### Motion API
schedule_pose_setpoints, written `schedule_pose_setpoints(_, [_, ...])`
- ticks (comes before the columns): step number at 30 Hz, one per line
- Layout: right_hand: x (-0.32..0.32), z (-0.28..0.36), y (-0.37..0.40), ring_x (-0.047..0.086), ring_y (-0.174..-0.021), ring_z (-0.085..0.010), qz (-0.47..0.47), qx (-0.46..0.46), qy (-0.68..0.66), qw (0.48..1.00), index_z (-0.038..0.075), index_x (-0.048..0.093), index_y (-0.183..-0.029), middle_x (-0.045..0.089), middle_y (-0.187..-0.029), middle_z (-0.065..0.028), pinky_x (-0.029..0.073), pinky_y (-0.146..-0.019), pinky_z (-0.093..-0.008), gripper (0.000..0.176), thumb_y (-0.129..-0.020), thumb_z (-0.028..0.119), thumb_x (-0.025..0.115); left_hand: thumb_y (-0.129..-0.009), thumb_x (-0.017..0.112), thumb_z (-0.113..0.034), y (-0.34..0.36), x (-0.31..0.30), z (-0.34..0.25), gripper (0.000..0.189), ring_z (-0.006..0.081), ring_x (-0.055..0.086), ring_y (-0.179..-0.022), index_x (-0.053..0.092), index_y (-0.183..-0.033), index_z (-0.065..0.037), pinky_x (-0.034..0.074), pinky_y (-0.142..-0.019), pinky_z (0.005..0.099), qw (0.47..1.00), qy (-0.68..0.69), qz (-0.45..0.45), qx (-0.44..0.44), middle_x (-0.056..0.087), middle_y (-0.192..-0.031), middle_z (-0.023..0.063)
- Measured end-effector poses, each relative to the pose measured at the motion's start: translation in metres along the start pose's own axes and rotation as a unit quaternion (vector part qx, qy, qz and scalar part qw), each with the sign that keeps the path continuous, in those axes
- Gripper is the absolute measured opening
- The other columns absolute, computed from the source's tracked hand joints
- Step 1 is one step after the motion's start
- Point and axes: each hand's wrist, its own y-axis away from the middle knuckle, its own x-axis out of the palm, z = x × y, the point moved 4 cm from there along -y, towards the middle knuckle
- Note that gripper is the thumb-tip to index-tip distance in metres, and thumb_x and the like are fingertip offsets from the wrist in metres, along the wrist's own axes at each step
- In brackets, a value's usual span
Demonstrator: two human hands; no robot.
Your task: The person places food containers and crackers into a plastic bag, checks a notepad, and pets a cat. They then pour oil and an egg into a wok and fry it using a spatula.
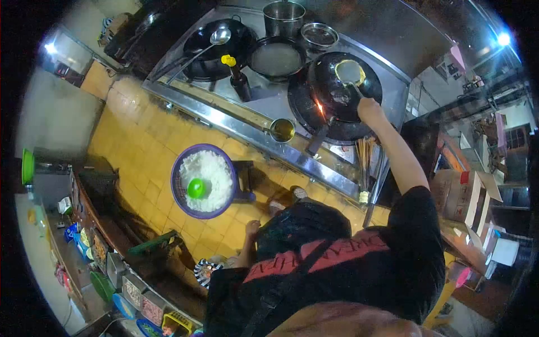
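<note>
Over the black wok (335,98) on the right of the stove, my right hand (369,109) is closed around the handle of a ladle (349,73). The ladle's round bowl is above the wok's far side, with a yellowish rim around it. A small orange flame (320,108) shows at the wok's left edge, and the wok's handle (318,139) points toward me. Down by my left side hangs my left hand (252,227), near a purple basket (175,185) of white rice (216,177). Its fingers are too small to make out.
A second wok (193,67) with a large ladle (220,36), a yellow-capped bottle (240,84), a flat pan (276,58) and a pot (283,19) occupy the stove. At its front edge are a cup of yellow liquid (282,130) and thin sticks (364,163). Food containers (135,292) line the lower left.
</note>
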Motion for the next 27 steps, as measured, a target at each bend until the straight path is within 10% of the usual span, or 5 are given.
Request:
schedule_pose_setpoints(3, [-0.002, 0.006, -0.016, 0.061, -0.081, -0.0364, 0.025, -0.021, 0.021, 0.999, -0.003, 0.061, -0.085, 0.06, -0.085, -0.0252, 0.05, -0.071, -0.0425, 0.025, -0.08, 0.012, 0.041, -0.081, 0.05, -0.018, 0.015, -0.008, -0.036, 0.021, 0.019, 0.056, -0.061, 0.057, -0.097, -0.007, 0.044, -0.051, 0.0291, 0.895, 0.332, -0.06, -0.291, 0.059, -0.077, 0.0073])
schedule_pose_setpoints(18, [0.007, -0.004, -0.1, 0.063, -0.071, -0.0321, 0.103, -0.136, 0.155, 0.973, -0.001, 0.063, -0.062, 0.061, -0.075, -0.0214, 0.051, -0.059, -0.0388, 0.015, -0.049, 0.003, 0.059, -0.08, 0.055, -0.017, 0.028, 0.008, -0.037, 0.024, 0.0165, 0.053, -0.054, 0.052, -0.101, -0.006, 0.04, -0.042, 0.0271, 0.79, 0.486, -0.096, -0.361, 0.055, -0.077, 0.0055])
schedule_pose_setpoints(19, [0.025, -0.01, -0.115, 0.063, -0.07, -0.0323, 0.1, -0.198, 0.198, 0.955, -0.001, 0.063, -0.063, 0.062, -0.075, -0.0212, 0.051, -0.059, -0.0389, 0.018, -0.046, 0.002, 0.059, -0.084, 0.052, -0.021, 0.027, 0.033, 0.009, 0.028, 0.0204, 0.056, -0.069, 0.05, -0.106, -0.004, 0.046, -0.054, 0.0345, 0.676, 0.703, 0.03, -0.216, 0.055, -0.085, 0.0081])
schedule_pose_setpoints(23, [-0.043, 0.031, -0.077, 0.063, -0.073, -0.0327, 0.15, -0.124, 0.182, 0.964, -0.004, 0.062, -0.064, 0.061, -0.076, -0.0237, 0.051, -0.058, -0.0381, 0.018, -0.047, -0.003, 0.055, -0.082, 0.055, -0.021, 0.041, 0.022, -0.019, 0.029, 0.0178, 0.054, -0.064, 0.051, -0.105, -0.004, 0.046, -0.052, 0.0316, 0.791, 0.495, -0.083, -0.349, 0.055, -0.083, 0.0069])
schedule_pose_setpoints(27, [-0.051, 0.041, -0.075, 0.064, -0.072, -0.0318, 0.159, -0.059, 0.155, 0.973, -0.004, 0.062, -0.066, 0.061, -0.077, -0.0238, 0.051, -0.056, -0.0385, 0.019, -0.05, -0.005, 0.052, -0.082, 0.055, -0.023, 0.047, 0.018, -0.029, 0.031, 0.0176, 0.055, -0.065, 0.05, -0.106, -0.004, 0.045, -0.053, 0.0314, 0.779, 0.503, -0.092, -0.363, 0.054, -0.082, 0.0072])
